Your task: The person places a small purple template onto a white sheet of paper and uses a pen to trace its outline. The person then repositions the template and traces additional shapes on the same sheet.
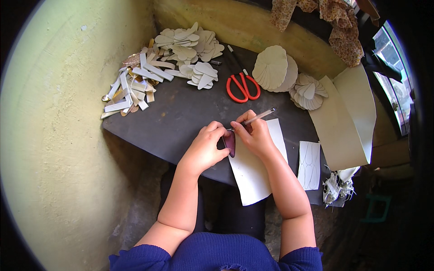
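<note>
My left hand [207, 147] presses a small dark maroon template [230, 143] flat on a white sheet [253, 174] that hangs over the near edge of the dark worktable [181, 117]. My right hand [254, 134] grips a thin silver pen [260, 116], its tip at the template's top edge. Both hands touch each other over the sheet.
Red-handled scissors [242, 87] lie behind my hands. Piles of cut cream shapes [190, 45], white strips [133, 88], a stack of rounded pieces [273, 67] and petal shapes [308, 91] crowd the back. A traced sheet [309, 165], large cream sheets [350, 117] and scraps [337, 187] sit right. A yellow wall [58, 135] stands left.
</note>
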### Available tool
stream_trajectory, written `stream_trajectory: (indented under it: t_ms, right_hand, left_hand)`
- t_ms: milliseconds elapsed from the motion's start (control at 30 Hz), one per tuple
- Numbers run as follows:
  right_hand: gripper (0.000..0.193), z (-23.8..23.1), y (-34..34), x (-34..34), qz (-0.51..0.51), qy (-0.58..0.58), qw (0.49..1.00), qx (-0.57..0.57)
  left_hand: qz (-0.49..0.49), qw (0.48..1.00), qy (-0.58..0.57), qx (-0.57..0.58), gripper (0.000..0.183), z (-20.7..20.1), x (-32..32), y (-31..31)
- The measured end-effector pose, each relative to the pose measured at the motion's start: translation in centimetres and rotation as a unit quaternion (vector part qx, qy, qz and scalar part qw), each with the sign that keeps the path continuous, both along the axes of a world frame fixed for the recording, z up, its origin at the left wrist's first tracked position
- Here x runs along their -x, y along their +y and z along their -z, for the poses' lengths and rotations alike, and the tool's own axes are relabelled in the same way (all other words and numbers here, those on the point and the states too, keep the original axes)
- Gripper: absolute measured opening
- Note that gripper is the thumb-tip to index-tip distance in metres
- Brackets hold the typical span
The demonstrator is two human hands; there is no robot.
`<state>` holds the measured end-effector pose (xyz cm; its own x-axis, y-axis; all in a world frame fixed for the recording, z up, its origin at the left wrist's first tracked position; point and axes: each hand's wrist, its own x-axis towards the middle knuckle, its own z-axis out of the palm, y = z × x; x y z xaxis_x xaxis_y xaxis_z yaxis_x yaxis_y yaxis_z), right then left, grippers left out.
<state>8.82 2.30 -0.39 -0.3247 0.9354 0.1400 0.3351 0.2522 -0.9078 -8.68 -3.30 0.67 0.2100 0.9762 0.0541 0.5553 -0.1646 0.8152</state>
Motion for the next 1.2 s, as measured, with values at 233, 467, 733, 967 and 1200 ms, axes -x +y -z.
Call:
stream_trajectory:
  t_ms: [233, 467, 733, 967, 1200]
  right_hand:
    - [0.020, -0.1, 0.0, 0.1, -0.006, -0.009, 1.000, 0.013]
    - [0.019, 0.1, 0.0, 0.1, -0.023, -0.014, 1.000, -0.007]
    - [0.018, -0.5, -0.2, 0.1, -0.015, -0.030, 0.999, 0.002]
    - [0.017, -0.3, -0.2, 0.0, -0.024, -0.015, 1.000, -0.009]
    - [0.017, -1.3, -0.5, -0.1, -0.023, -0.051, 0.998, 0.004]
  left_hand:
    - [0.000, 1.000, -0.003, 0.000, 0.032, 0.1, 0.0, 0.1]
    - [-0.001, 1.000, -0.002, -0.002, 0.032, 0.2, 0.0, 0.1]
    - [-0.006, 1.000, 0.000, 0.012, 0.033, 0.1, 0.0, 0.0]
    - [-0.004, 1.000, 0.004, 0.018, 0.034, -0.1, -0.1, 0.0]
    - [-0.007, 1.000, -0.001, 0.021, 0.034, -0.1, -0.1, 0.0]
